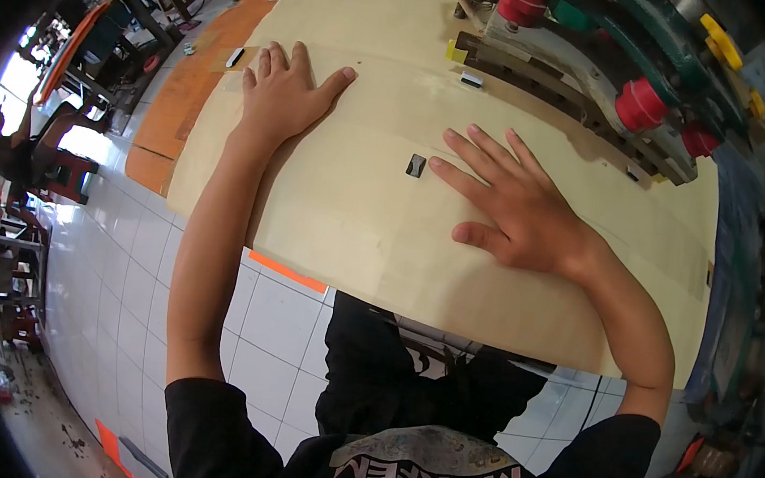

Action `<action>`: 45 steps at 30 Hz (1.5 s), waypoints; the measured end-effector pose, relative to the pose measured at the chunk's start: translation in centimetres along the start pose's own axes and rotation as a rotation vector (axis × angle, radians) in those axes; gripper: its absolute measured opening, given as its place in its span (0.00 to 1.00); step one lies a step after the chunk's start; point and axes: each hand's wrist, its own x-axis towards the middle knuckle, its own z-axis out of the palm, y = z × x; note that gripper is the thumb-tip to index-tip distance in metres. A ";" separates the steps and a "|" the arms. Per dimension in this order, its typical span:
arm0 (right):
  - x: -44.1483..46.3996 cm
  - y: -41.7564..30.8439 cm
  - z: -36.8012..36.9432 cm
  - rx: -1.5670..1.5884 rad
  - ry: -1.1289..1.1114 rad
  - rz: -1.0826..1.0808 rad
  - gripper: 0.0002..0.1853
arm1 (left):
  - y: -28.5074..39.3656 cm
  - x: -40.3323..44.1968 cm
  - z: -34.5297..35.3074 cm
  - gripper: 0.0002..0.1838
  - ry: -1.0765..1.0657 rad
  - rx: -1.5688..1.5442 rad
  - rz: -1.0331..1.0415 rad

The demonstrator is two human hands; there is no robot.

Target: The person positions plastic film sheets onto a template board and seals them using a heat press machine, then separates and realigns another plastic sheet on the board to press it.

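Observation:
A large cream sheet (358,201) lies across the table under both arms. My left hand (281,96) rests flat on its far left part, fingers spread and thumb pointing right; it holds nothing. Close beyond those fingertips is a small white-and-black piece (235,58) at the sheet's edge. My right hand (524,205) is palm down over the sheet's right half, fingers apart and nothing in them. Just left of its index fingertip sits a small dark rectangular piece (416,165) with a grey shape on it, apart from the finger.
A green metal machine (659,36) with red knobs and a long clamp bar (573,106) stands at the far right. Another small white-and-black piece (472,80) is beside the bar. An orange-brown tabletop (161,141) shows at left. Another person (16,152) is at far left.

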 end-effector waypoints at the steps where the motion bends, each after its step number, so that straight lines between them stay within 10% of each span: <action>1: 0.0 0.0 0.0 0.000 0.001 0.000 0.36 | 0.1 -0.1 -0.1 0.51 -0.001 0.000 -0.004; 17: -1.8 0.8 0.2 -0.080 0.047 0.212 0.48 | 0.3 0.0 -0.3 0.52 -0.040 0.014 -0.033; 45: -22.4 7.1 -1.9 -0.137 0.058 0.855 0.35 | 0.6 0.3 -0.6 0.51 -0.112 -0.002 -0.063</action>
